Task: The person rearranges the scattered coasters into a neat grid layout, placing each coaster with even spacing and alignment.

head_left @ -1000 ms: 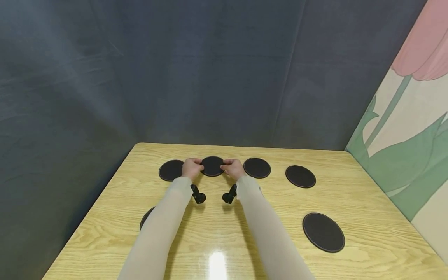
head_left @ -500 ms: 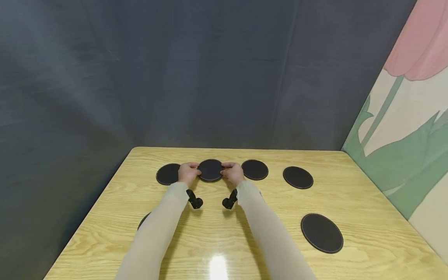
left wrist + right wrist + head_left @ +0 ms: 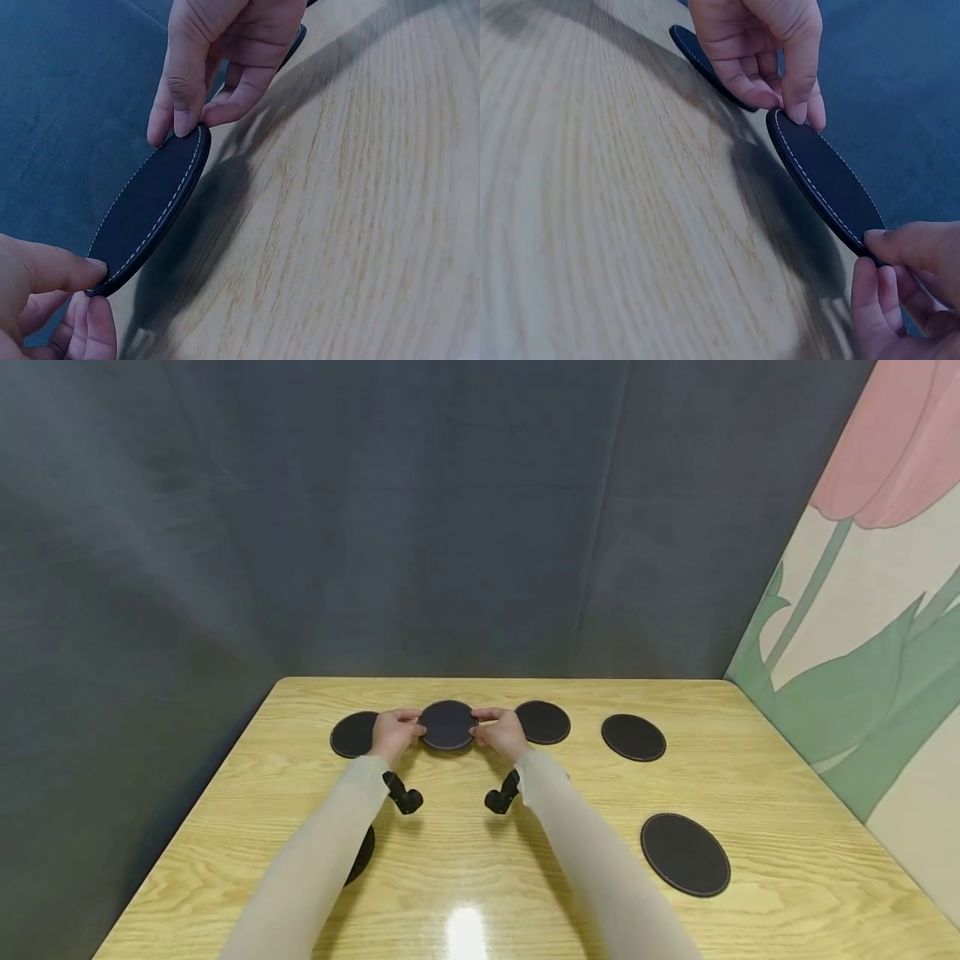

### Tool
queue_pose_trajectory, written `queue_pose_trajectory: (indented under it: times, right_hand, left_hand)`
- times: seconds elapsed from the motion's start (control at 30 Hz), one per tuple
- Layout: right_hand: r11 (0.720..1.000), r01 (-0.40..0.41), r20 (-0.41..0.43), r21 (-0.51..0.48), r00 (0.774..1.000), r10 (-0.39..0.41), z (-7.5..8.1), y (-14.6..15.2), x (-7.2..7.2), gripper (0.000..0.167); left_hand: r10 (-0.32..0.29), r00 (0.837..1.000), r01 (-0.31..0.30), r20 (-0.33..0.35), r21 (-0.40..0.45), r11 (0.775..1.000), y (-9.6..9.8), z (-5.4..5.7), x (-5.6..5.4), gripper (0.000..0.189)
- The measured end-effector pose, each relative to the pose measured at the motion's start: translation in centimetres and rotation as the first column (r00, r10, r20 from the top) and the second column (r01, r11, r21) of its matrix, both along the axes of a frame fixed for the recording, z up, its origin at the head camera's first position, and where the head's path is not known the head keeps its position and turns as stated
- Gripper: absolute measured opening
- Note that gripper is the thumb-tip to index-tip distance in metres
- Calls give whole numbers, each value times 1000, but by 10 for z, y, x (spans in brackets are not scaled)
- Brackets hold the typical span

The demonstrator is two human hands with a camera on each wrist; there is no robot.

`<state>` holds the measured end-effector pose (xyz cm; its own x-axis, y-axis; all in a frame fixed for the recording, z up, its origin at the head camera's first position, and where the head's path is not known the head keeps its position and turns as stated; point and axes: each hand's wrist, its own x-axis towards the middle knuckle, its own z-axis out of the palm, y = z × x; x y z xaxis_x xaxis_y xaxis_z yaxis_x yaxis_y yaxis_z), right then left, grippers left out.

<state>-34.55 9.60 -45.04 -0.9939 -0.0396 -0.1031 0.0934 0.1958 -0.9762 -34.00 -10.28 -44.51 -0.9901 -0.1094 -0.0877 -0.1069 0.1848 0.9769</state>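
Note:
Both hands hold a round black coaster [image 3: 447,725] with pale stitching round its edge, by opposite sides. My left hand [image 3: 393,733] pinches its left rim, the thumb on top and fingers underneath. The right hand [image 3: 501,732] pinches the right rim in the same way. In the left wrist view, the coaster [image 3: 150,202] is raised off the wood and casts a shadow below. The right wrist view shows the coaster [image 3: 826,184] between both hands too. Just left of my left hand lies another coaster [image 3: 352,734], partly covered by it; a coaster [image 3: 543,723] lies right of the right hand.
More coasters lie on the wooden table [image 3: 465,852]: a back-right coaster [image 3: 633,737], a front-right coaster [image 3: 686,855], and a front-left coaster [image 3: 363,857] partly behind my left forearm. A dark curtain [image 3: 450,527] hangs behind the table; a flower-painted panel [image 3: 862,677] stands at right.
The held coaster has risen from the tabletop between both hands and appears larger. Both forearms have spread apart slightly, and the front-left coaster now shows on the other side of my left forearm.

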Motion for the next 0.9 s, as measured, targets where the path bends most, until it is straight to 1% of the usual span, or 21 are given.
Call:
queue_pose_trajectory:
  times: [0.1,0.2,0.33,0.43,0.6,0.7,0.77,0.9]
  right_hand:
    - [1000,-6,1,-11,1000,6,3,0,4,38]
    - [1000,-16,-4,-5,1000,16,4,1,6,37]
    - [1000,-22,-18,7,1000,22,5,5,12,37]
    - [1000,-24,-27,16,999,25,5,7,16,36]
    - [999,-23,-22,34,999,24,3,9,23,36]
    - [999,-36,-18,29,999,37,-1,11,27,36]
    - [998,-50,-10,35,999,50,3,12,33,36]
    - [998,-53,-14,43,998,53,3,14,36,36]
  left_hand:
    - [-9,1000,9,3,-12,1000,-2,3,4,40]
    - [-15,1000,15,12,-6,1000,-4,4,7,39]
    - [-24,1000,23,15,31,999,-5,2,9,39]
    - [-35,999,35,11,40,999,-4,0,12,39]
    - [-47,999,47,3,28,999,-4,-3,19,38]
    - [-60,998,60,-1,25,998,-5,-5,23,37]
    - [-68,998,68,0,23,997,-5,-6,25,36]
    - [-90,996,90,-8,9,996,-4,-4,29,37]
